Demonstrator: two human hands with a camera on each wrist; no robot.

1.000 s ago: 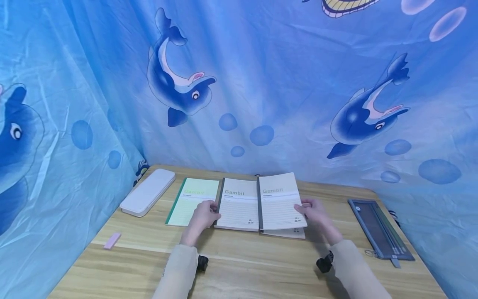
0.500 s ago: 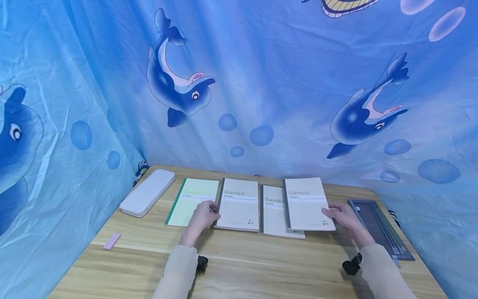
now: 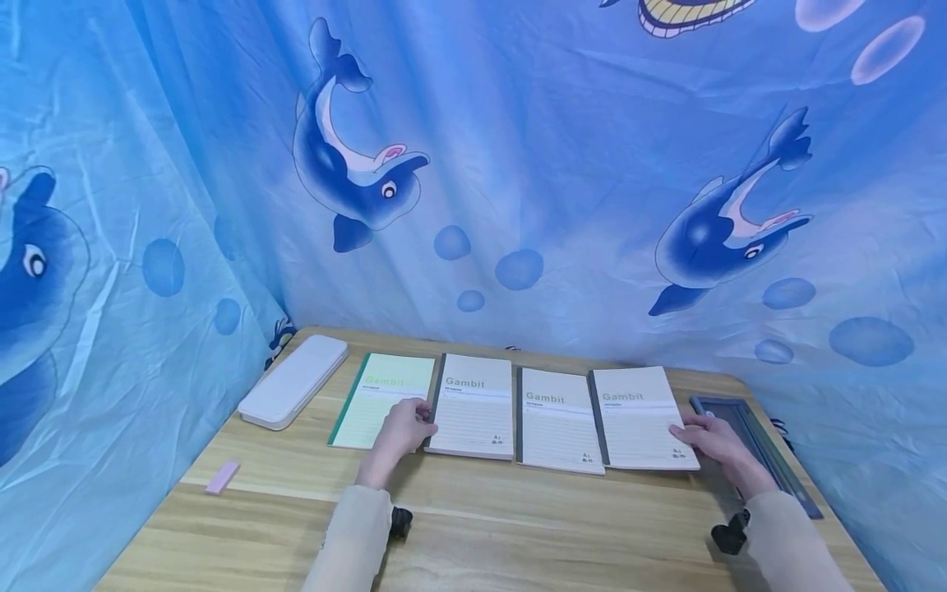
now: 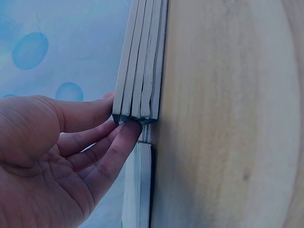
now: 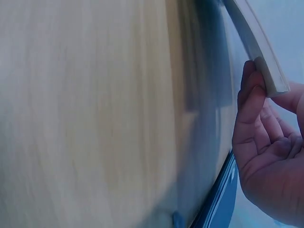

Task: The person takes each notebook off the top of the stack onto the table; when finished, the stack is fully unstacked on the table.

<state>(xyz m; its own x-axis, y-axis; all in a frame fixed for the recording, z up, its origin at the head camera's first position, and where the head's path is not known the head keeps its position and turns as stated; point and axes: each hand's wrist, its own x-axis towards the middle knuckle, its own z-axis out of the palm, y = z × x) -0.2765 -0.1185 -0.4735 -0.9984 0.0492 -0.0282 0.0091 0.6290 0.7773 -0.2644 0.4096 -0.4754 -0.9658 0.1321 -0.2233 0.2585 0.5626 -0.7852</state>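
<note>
In the head view, my right hand pinches the right edge of a white notebook with a dark spine. Thumb on top and fingers beneath also show in the right wrist view, where the notebook is held above the tabletop. Just left of it lies another white notebook. My left hand holds the lower left corner of a stack of several notebooks. The left wrist view shows thumb and fingertips against the stack's corner. A green-spined notebook lies left of it, partly behind that hand.
A white pencil case stands at the back left of the wooden table. A pink eraser lies near the left edge. At the right, a dark mesh zip pouch is partly covered by my right arm. A dolphin-printed curtain hangs behind.
My right hand has carried one notebook off to the right and lowered it beside the notebook it had covered. My left hand has stayed at the stack.
</note>
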